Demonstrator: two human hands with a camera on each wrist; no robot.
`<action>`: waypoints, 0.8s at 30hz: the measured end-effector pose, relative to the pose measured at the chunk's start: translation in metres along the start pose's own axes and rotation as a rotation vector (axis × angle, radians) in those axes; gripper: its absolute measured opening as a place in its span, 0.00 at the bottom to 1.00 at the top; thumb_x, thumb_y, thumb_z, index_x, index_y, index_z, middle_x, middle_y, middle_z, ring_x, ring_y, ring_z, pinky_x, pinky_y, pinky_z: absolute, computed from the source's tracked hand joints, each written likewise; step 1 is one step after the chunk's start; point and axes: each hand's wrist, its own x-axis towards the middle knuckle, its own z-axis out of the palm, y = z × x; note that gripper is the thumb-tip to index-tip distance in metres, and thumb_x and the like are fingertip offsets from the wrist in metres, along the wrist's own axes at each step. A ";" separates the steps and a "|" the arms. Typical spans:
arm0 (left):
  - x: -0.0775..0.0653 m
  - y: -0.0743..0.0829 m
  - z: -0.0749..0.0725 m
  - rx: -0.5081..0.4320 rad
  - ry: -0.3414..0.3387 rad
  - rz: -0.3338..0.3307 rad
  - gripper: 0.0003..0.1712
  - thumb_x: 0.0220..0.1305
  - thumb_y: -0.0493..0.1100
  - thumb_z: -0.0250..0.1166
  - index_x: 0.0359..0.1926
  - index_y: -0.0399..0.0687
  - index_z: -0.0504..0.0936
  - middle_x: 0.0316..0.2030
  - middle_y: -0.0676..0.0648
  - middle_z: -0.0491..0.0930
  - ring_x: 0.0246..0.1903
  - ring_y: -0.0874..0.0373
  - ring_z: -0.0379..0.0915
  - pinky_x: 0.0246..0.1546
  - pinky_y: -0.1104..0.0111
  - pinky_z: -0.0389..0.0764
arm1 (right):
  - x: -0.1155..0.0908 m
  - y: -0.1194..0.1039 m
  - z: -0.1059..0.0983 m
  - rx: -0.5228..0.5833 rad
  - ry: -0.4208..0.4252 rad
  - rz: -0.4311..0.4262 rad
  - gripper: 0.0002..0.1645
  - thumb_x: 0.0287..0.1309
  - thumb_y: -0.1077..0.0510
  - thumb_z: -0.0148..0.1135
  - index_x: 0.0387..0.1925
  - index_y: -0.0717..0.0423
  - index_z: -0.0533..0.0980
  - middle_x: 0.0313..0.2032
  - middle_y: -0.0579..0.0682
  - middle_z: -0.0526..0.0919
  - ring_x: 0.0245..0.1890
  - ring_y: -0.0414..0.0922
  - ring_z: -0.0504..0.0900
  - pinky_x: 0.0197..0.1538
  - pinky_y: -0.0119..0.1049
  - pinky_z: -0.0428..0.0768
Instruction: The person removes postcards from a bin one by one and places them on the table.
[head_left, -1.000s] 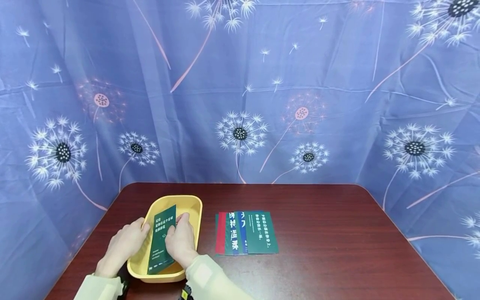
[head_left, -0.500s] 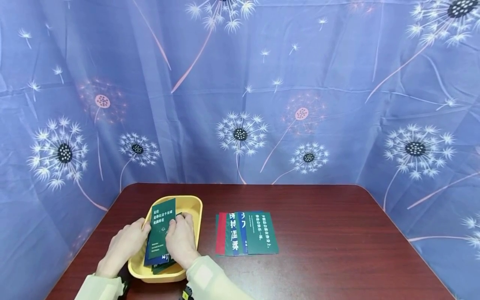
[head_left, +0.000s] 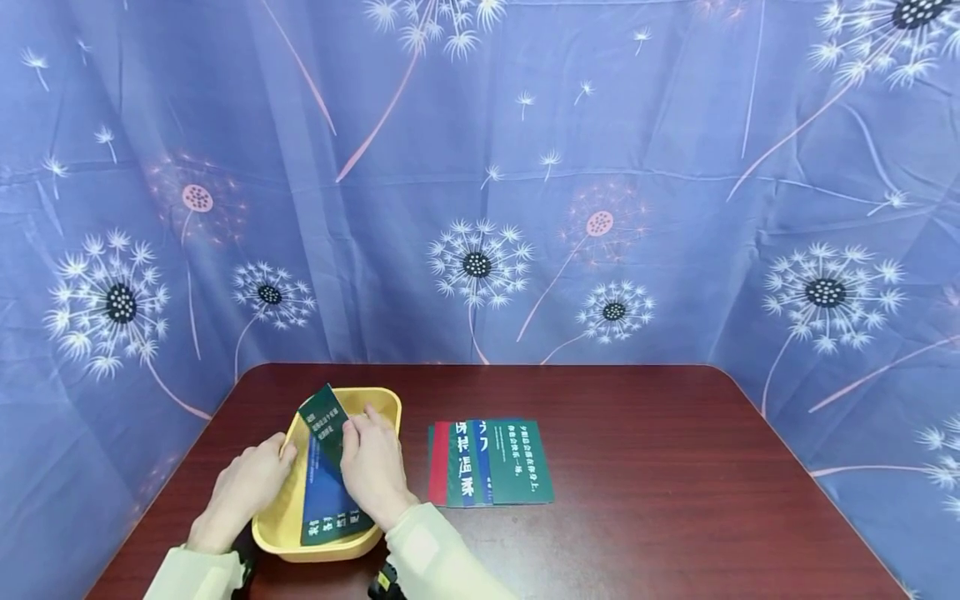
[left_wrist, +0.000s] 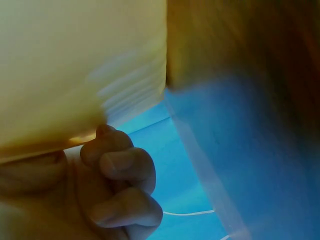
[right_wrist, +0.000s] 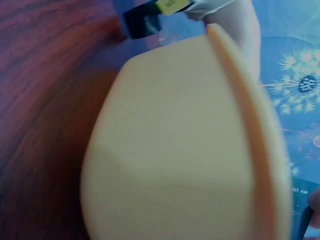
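A yellow plastic basin (head_left: pixel 277 525) stands at the table's left side. My left hand (head_left: pixel 246 493) grips its left rim; in the left wrist view the curled fingers (left_wrist: pixel 127 162) show against the basin wall (left_wrist: pixel 75 60). Over the basin, my right hand (head_left: pixel 377 468) pinches a dark green card (head_left: pixel 324 421) with white print, held tilted. Beneath it a blue-and-green card (head_left: pixel 322 492) with white characters lies in the basin, partly covered by that hand. The right wrist view is mostly filled by the basin's outer side (right_wrist: pixel 170 140), with a fingertip at the right edge.
To the right of the basin, a fanned row of cards lies on the dark red wooden table (head_left: pixel 675 483): a red card (head_left: pixel 439 467), blue and green ones, and a green card (head_left: pixel 521 462) on top. A blue dandelion-print curtain (head_left: pixel 525 167) surrounds the table's back and sides.
The green card has swung from nearly upright to a leftward tilt in my right hand. The blue-and-green card below it now shows more. My left hand stays on the rim.
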 end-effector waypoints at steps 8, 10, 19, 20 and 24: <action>-0.001 0.001 -0.001 0.003 -0.008 -0.006 0.18 0.74 0.49 0.43 0.41 0.42 0.74 0.25 0.44 0.73 0.26 0.48 0.73 0.25 0.51 0.71 | 0.001 0.001 -0.028 0.147 0.054 0.040 0.14 0.70 0.57 0.51 0.33 0.54 0.81 0.30 0.41 0.71 0.32 0.40 0.72 0.39 0.34 0.73; 0.000 0.001 -0.001 0.007 -0.008 -0.006 0.18 0.74 0.49 0.43 0.41 0.42 0.74 0.25 0.44 0.73 0.26 0.47 0.73 0.25 0.50 0.71 | 0.002 0.005 -0.038 0.164 0.075 0.032 0.11 0.70 0.59 0.51 0.33 0.54 0.78 0.27 0.41 0.71 0.29 0.39 0.72 0.36 0.34 0.73; 0.000 0.002 0.000 0.011 -0.008 -0.001 0.18 0.74 0.48 0.43 0.43 0.40 0.74 0.25 0.44 0.73 0.25 0.48 0.72 0.24 0.51 0.70 | 0.006 0.035 -0.091 0.203 0.033 0.090 0.06 0.70 0.62 0.48 0.41 0.57 0.72 0.22 0.44 0.71 0.20 0.39 0.70 0.26 0.35 0.71; 0.000 0.001 0.000 0.011 -0.009 -0.002 0.19 0.75 0.48 0.43 0.44 0.39 0.74 0.25 0.44 0.73 0.25 0.49 0.72 0.24 0.51 0.70 | 0.007 0.039 -0.097 0.173 0.030 0.089 0.05 0.69 0.62 0.49 0.40 0.56 0.73 0.22 0.44 0.72 0.21 0.39 0.70 0.27 0.36 0.71; 0.000 0.001 0.000 0.014 -0.007 0.001 0.20 0.75 0.49 0.43 0.46 0.39 0.74 0.25 0.44 0.73 0.25 0.49 0.72 0.24 0.51 0.70 | 0.014 0.055 -0.120 0.097 0.016 0.116 0.05 0.64 0.62 0.54 0.34 0.55 0.77 0.21 0.44 0.72 0.22 0.40 0.71 0.29 0.37 0.71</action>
